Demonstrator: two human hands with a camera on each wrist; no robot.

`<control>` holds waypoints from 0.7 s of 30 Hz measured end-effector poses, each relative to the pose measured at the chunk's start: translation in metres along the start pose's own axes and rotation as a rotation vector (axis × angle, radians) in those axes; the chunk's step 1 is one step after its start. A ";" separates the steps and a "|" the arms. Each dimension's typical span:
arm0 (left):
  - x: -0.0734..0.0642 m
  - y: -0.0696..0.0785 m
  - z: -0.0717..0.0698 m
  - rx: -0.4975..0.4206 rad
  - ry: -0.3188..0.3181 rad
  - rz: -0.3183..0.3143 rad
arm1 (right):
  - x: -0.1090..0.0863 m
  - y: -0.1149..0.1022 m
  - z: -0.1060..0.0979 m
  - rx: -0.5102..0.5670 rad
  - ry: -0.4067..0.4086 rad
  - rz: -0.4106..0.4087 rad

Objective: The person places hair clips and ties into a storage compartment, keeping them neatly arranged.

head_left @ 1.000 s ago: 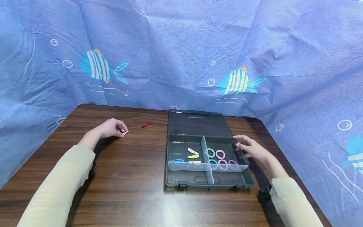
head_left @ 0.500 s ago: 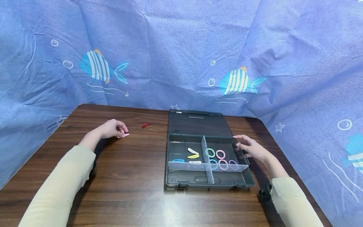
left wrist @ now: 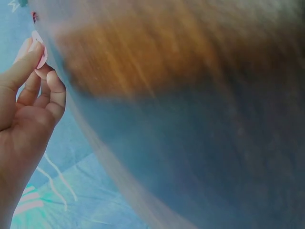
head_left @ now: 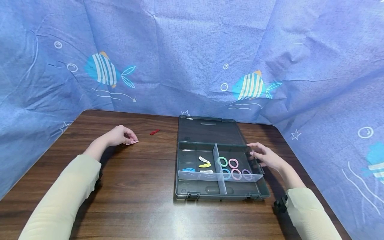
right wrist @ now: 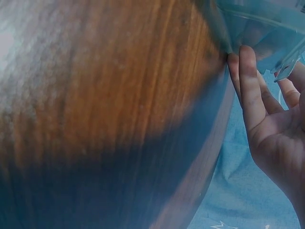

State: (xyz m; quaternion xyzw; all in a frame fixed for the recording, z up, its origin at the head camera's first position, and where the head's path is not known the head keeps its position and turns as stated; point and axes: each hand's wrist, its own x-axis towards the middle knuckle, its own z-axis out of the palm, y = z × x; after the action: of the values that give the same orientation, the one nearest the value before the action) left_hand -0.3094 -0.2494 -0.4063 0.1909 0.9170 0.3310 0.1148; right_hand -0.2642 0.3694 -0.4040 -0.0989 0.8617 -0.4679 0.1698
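Note:
My left hand [head_left: 119, 136] pinches a pink snap hair clip [head_left: 133, 142] between thumb and fingers, low over the left side of the table. The left wrist view shows the same pink hair clip [left wrist: 42, 58] at the fingertips. Right of that hand lies a red hair clip [head_left: 154, 132]. My right hand [head_left: 270, 158] rests against the right side of a dark see-through organizer box [head_left: 196, 186], its lid laid back. In the right wrist view, fairly straight fingers [right wrist: 249, 71] touch the box wall [right wrist: 267, 21].
Inside the box, a yellow hair clip [head_left: 204, 165], a blue hair clip [head_left: 188, 170] and white ones lie in the back left compartment. Several hair ties, including a green one [head_left: 223, 162], fill the back right. Clear dividers [head_left: 190, 175] stand between. A fish-patterned cloth [head_left: 186, 50] hangs behind the table.
The pink hair clip has turned flatter and shifted slightly right in my left fingers. My right hand and the box have stayed put.

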 end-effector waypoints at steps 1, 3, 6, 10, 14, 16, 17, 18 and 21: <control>0.000 0.000 0.000 -0.002 -0.001 0.003 | 0.000 0.000 0.000 0.000 0.000 0.000; 0.000 0.001 -0.001 -0.009 0.001 0.000 | 0.000 0.000 0.000 0.001 0.000 0.001; 0.000 0.002 -0.001 -0.018 0.010 0.016 | -0.001 -0.001 0.000 -0.006 0.003 0.002; 0.001 0.006 -0.001 -0.038 0.020 0.037 | -0.001 -0.001 0.000 -0.030 0.007 0.007; 0.001 0.011 0.000 -0.046 0.020 0.059 | -0.002 -0.002 0.000 -0.045 0.005 0.011; 0.001 0.014 0.000 -0.033 0.024 0.077 | -0.002 -0.002 0.000 -0.051 0.002 0.011; 0.001 0.016 0.000 -0.026 0.030 0.087 | -0.002 -0.002 -0.001 -0.051 -0.001 0.009; 0.001 0.019 0.001 -0.018 0.035 0.096 | -0.002 -0.002 -0.001 -0.050 -0.001 0.009; 0.000 0.025 0.001 0.007 0.055 0.136 | -0.002 -0.002 -0.001 -0.042 -0.006 0.006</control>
State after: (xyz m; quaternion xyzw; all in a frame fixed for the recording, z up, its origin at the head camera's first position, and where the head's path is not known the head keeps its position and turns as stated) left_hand -0.3027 -0.2311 -0.3905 0.2441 0.9057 0.3402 0.0659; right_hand -0.2626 0.3694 -0.4013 -0.1013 0.8710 -0.4490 0.1715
